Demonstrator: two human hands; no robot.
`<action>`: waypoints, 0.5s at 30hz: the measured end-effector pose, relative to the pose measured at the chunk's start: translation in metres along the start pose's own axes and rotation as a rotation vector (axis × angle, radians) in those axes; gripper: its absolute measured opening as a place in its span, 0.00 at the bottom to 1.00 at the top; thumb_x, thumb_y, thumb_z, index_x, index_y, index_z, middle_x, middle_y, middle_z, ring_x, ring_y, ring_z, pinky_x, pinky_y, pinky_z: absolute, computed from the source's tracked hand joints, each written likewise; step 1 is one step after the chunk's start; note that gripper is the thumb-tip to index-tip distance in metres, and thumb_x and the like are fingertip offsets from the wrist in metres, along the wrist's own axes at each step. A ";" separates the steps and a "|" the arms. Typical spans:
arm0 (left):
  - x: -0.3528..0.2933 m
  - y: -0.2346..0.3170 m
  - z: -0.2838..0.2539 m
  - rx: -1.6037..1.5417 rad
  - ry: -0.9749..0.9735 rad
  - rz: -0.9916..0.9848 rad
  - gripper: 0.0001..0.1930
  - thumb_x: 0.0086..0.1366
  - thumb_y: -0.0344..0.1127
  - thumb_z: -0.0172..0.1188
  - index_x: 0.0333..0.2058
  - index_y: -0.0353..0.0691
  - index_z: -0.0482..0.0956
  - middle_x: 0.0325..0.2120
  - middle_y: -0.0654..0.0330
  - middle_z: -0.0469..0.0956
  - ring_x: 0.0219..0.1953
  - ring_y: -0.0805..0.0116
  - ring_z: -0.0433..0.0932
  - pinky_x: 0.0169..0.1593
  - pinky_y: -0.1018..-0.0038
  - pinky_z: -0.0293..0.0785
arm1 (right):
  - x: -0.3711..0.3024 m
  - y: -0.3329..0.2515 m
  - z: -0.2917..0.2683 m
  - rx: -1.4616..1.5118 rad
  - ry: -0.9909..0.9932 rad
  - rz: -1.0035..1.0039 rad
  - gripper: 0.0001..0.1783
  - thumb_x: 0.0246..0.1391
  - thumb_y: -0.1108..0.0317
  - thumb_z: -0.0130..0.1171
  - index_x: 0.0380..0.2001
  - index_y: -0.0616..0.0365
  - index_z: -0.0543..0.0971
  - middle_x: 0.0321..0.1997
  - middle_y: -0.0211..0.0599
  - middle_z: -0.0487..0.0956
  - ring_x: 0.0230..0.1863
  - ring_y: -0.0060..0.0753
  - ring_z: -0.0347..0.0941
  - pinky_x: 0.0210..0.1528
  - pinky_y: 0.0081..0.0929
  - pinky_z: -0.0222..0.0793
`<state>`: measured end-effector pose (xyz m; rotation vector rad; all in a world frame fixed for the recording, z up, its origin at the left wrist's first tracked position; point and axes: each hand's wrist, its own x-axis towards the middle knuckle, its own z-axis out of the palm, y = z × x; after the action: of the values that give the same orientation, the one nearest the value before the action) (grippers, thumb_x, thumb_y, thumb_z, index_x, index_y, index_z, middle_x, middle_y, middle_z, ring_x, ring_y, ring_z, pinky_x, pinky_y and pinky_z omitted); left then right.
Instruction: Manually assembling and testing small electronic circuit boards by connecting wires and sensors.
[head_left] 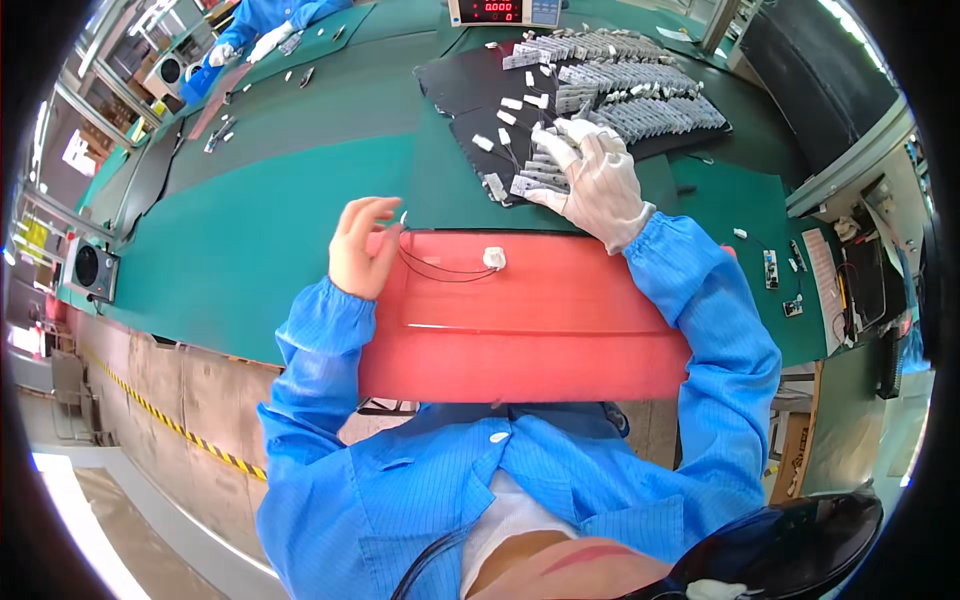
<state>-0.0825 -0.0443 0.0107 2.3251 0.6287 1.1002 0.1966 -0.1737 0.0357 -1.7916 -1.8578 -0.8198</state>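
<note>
My left hand (362, 246), bare, hovers at the left end of a red foam pad (540, 365), fingers curved and thumb apart. Close by its fingertips is a small white connector (403, 217). Thin black wires run from there across the pad to a white rounded piece (494, 258). My right hand (598, 185), in a white glove, reaches over the near left end of the rows of grey strip-shaped parts (655, 118). Its thumb and fingers are spread around several strips, apparently gripping none. White connectors (483, 143) on black leads stick out beside it.
The strips lie on a black sheet (445, 88) on the green table (270, 210). A scale with a red display (492, 11) stands behind. Small circuit boards (770, 270) lie at right, a small fan-like box (92, 268) at left. Another person's gloved hands (270, 42) work far left.
</note>
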 end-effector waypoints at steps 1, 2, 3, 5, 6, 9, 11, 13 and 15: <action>0.004 0.005 0.001 -0.005 0.000 -0.001 0.16 0.53 0.21 0.58 0.42 0.38 0.75 0.40 0.53 0.73 0.37 0.62 0.76 0.39 0.71 0.75 | -0.004 -0.001 0.001 -0.004 -0.004 -0.001 0.31 0.37 0.47 0.65 0.45 0.49 0.75 0.48 0.36 0.71 0.52 0.37 0.65 0.54 0.34 0.61; 0.011 0.009 0.002 0.023 -0.150 0.148 0.15 0.53 0.22 0.59 0.42 0.38 0.76 0.39 0.53 0.73 0.38 0.60 0.76 0.39 0.70 0.74 | -0.009 -0.001 0.002 0.019 -0.016 -0.078 0.26 0.38 0.51 0.64 0.41 0.50 0.77 0.49 0.34 0.72 0.53 0.36 0.65 0.54 0.34 0.61; 0.019 0.012 0.006 0.051 -0.300 0.297 0.15 0.53 0.22 0.59 0.41 0.39 0.76 0.39 0.53 0.73 0.39 0.58 0.75 0.40 0.69 0.74 | -0.013 0.000 0.003 0.043 -0.029 -0.155 0.21 0.38 0.55 0.64 0.37 0.50 0.79 0.49 0.33 0.72 0.54 0.34 0.64 0.54 0.33 0.62; 0.043 0.021 0.020 0.039 -0.321 0.349 0.15 0.52 0.23 0.59 0.41 0.39 0.76 0.39 0.53 0.73 0.39 0.56 0.75 0.40 0.68 0.73 | -0.018 -0.005 0.002 0.099 0.012 -0.135 0.11 0.39 0.62 0.63 0.30 0.50 0.79 0.46 0.30 0.75 0.54 0.32 0.66 0.53 0.32 0.63; 0.054 0.024 0.029 0.034 -0.337 0.397 0.15 0.52 0.23 0.59 0.41 0.39 0.76 0.39 0.53 0.73 0.40 0.55 0.74 0.41 0.68 0.73 | -0.021 -0.005 0.004 0.096 0.016 -0.137 0.11 0.39 0.64 0.63 0.29 0.50 0.79 0.44 0.29 0.75 0.52 0.32 0.67 0.53 0.31 0.63; 0.076 0.032 0.058 -0.027 -0.231 0.388 0.13 0.52 0.23 0.59 0.39 0.40 0.78 0.36 0.54 0.72 0.38 0.57 0.74 0.39 0.68 0.73 | -0.020 -0.008 0.000 0.161 0.035 -0.138 0.08 0.39 0.67 0.63 0.27 0.50 0.78 0.38 0.27 0.78 0.47 0.33 0.71 0.51 0.31 0.65; 0.076 0.028 0.071 0.029 -0.242 0.418 0.12 0.52 0.23 0.59 0.37 0.41 0.79 0.34 0.55 0.71 0.37 0.58 0.74 0.38 0.69 0.73 | -0.021 -0.008 -0.011 0.324 0.028 -0.134 0.08 0.40 0.66 0.63 0.28 0.50 0.78 0.37 0.27 0.78 0.46 0.33 0.72 0.51 0.32 0.65; 0.065 0.018 0.083 0.045 -0.250 0.409 0.11 0.51 0.23 0.61 0.34 0.42 0.80 0.31 0.59 0.68 0.34 0.62 0.72 0.35 0.71 0.72 | -0.029 -0.008 -0.017 0.693 -0.101 0.000 0.07 0.47 0.70 0.61 0.31 0.58 0.77 0.35 0.35 0.78 0.36 0.37 0.76 0.40 0.31 0.72; 0.060 0.020 0.081 0.091 -0.226 0.461 0.10 0.52 0.24 0.61 0.35 0.41 0.80 0.30 0.59 0.71 0.33 0.62 0.73 0.33 0.73 0.72 | -0.044 -0.023 -0.027 1.399 -0.129 0.582 0.08 0.49 0.73 0.59 0.34 0.63 0.76 0.35 0.39 0.79 0.34 0.34 0.77 0.36 0.30 0.74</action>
<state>0.0199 -0.0437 0.0123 2.7031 0.0567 0.9854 0.1748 -0.2237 0.0236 -1.2168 -1.1920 0.7062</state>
